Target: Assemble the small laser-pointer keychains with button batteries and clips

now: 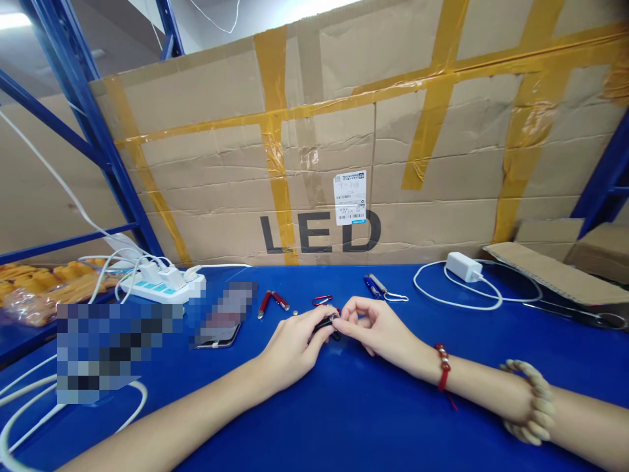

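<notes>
In the middle of the table, my left hand [295,342] is closed around a black mini flashlight [323,323], a short dark tube partly hidden by the fingers. My right hand [373,326] pinches at its right end, thumb and forefinger together; whether a small part sits between those fingertips I cannot make out. Just beyond the hands lies a red carabiner clip [322,301]. Two red tube pieces [265,304] and a tiny round silver part [295,313] lie to the left. Behind my right hand are a blue tube [371,286] and a silver carabiner [396,297].
A phone [219,337] and a white power strip [162,287] with tangled cables are at left. A white charger [463,267] with looped cord and scissors [609,320] lie at right, near cardboard flaps [550,272]. A large taped carton [226,177] walls the back.
</notes>
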A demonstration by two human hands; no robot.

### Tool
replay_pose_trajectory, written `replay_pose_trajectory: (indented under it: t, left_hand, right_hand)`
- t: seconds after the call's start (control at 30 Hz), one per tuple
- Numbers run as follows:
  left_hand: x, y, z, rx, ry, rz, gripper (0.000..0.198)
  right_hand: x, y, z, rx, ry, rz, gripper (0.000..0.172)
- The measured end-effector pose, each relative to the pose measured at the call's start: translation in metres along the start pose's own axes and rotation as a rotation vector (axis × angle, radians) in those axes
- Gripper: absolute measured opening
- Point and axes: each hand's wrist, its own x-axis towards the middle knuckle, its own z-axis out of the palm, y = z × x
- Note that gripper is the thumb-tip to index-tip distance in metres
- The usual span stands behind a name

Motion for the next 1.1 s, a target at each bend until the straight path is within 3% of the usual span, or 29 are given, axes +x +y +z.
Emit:
replay_pose_trajectory:
  t: [0.43, 0.73, 1.1]
  left_hand:
    - [-0.0009, 0.004, -0.0026, -0.022, -0.035, -0.022, 0.019]
    - [-0.001, 0.0048, -0.0059, 0.033, -0.132, -0.015, 0.019]
    - [-0.003, 0.0031, -0.0028, 0.074, -0.119, 0.063, 0.018]
  right_hand:
    - [-0.0028, 0.0025, -0.0015, -0.069, 0.125, -0.22, 0.019]
    - [-0.0008, 0.005, -0.002, 0.041, 0.034, -0.149, 0.03]
    - [-0.0028, 0.0051, -0.0015, -0.127, 0.085, -0.182, 0.031]
